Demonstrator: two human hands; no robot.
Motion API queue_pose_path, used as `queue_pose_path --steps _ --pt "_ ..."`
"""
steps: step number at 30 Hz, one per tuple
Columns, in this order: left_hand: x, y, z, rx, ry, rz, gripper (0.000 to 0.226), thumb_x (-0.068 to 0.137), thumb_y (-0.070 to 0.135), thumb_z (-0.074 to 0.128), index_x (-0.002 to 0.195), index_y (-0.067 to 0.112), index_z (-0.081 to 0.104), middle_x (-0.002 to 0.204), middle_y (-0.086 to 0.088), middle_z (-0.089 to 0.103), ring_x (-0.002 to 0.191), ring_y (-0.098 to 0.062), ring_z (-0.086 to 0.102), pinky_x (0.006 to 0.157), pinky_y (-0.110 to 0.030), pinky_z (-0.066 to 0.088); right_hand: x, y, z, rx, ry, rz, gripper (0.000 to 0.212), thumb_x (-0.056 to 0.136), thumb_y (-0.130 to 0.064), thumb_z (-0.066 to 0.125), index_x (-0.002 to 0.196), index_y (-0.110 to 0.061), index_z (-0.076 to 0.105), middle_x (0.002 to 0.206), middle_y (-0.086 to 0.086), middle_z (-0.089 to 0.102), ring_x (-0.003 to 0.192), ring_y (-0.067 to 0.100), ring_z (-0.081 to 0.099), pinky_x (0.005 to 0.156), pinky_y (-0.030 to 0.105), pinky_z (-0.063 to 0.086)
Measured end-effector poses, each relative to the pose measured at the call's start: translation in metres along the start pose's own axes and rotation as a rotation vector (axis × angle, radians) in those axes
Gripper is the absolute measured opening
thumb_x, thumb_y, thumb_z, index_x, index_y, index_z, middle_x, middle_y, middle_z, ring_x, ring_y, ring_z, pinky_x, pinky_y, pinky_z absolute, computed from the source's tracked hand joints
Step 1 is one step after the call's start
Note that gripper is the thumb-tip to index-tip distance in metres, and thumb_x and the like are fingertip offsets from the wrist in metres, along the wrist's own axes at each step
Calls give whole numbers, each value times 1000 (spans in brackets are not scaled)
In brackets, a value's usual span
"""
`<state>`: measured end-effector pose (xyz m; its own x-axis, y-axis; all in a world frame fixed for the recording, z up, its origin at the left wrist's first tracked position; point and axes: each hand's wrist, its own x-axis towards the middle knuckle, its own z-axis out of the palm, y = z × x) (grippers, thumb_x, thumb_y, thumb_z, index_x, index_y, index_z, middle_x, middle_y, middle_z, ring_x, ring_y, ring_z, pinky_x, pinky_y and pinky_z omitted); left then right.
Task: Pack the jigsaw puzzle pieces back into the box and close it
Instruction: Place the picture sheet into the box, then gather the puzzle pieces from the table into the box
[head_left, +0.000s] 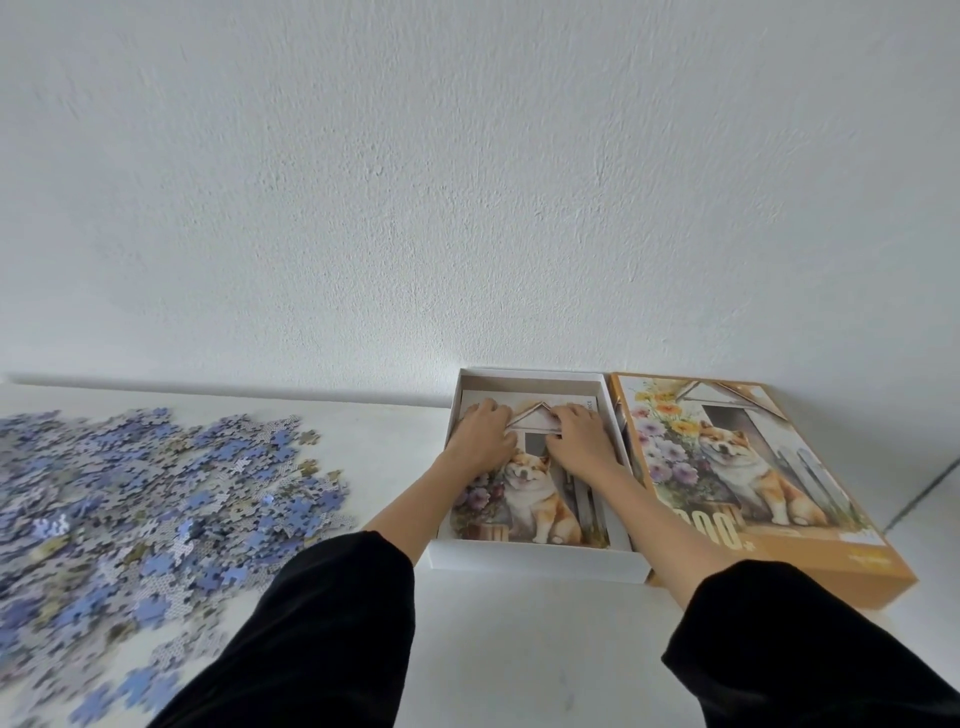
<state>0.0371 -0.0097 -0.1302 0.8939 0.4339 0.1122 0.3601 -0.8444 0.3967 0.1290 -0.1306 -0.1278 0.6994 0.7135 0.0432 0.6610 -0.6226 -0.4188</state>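
A white open box (540, 560) stands against the wall at centre right. Inside it lies a printed sheet (540, 504) showing an orange dog in front of a kennel. My left hand (480, 434) and my right hand (582, 441) both rest flat on the upper part of that sheet, fingers spread, pressing on it. The box lid (753, 483), orange-edged with the same dog picture, lies face up just right of the box. A wide heap of loose blue and grey puzzle pieces (145, 514) covers the white table at the left.
The white table (519, 649) runs up to a white textured wall (467, 182). My black sleeves reach across the foreground. A dark seam (930, 483) shows at the far right beyond the lid.
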Motion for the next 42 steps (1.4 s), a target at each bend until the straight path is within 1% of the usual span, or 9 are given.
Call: queue_pose_path --steps 4,9,13,25,31,33,36,38,42 --pt "-10 4 -19 -147 165 124 32 90 4 48 120 3 56 117 -14 55 104 -27 56 86 -31 45 -4 -6 -8 134 136 10 39 86 -11 48 124 -8 52 124 15 53 116 29 47 89 33 40" --pt "-31 -10 -56 -241 292 219 26 86 0 52 110 3 63 107 -13 62 96 -21 58 83 -23 44 -17 -32 -22 278 211 5 33 88 -9 49 121 -7 57 119 12 60 96 26 60 73 26 43" --pt "-51 -36 -89 -207 348 234 24 87 1 55 109 3 64 103 -15 64 95 -24 60 83 -32 49 -25 -75 -29 295 264 -103 32 87 -8 51 118 -9 58 123 10 57 106 23 56 83 26 41" --pt "-138 -172 -167 -185 217 211 24 88 2 56 111 2 63 105 -17 64 99 -26 59 88 -32 46 -64 -229 35 390 275 -155 32 86 -4 51 117 -11 59 121 8 59 115 23 52 96 33 40" --pt "-196 -262 -180 -161 80 159 26 91 6 53 116 3 60 119 -16 60 115 -26 54 101 -34 40 -84 -283 95 348 209 -123 32 90 -12 50 121 -16 57 126 5 56 119 23 47 92 30 38" --pt "-217 -290 -181 -163 65 106 26 93 10 51 118 5 58 126 -15 55 120 -26 49 103 -35 36 -92 -286 114 313 219 -109 29 92 -19 49 119 -17 58 127 3 55 120 23 47 94 32 39" --pt "-244 -326 -184 -138 61 22 27 95 17 48 120 10 56 129 -9 53 113 -22 54 104 -39 39 -101 -273 131 264 237 -56 32 94 -37 44 118 -22 59 125 -1 58 119 21 49 100 45 38" --pt "-255 -346 -186 -106 95 12 27 96 20 47 119 12 58 126 -6 57 111 -20 55 103 -43 39 -106 -262 131 252 236 -21 35 95 -38 41 119 -19 59 123 1 60 114 20 53 99 38 39" --pt "-263 -367 -186 -85 104 -11 33 98 25 41 126 13 54 131 -5 53 120 -19 50 105 -35 37 -113 -248 129 174 208 -54 36 98 -33 35 124 -17 56 127 4 57 118 20 48 93 27 34"
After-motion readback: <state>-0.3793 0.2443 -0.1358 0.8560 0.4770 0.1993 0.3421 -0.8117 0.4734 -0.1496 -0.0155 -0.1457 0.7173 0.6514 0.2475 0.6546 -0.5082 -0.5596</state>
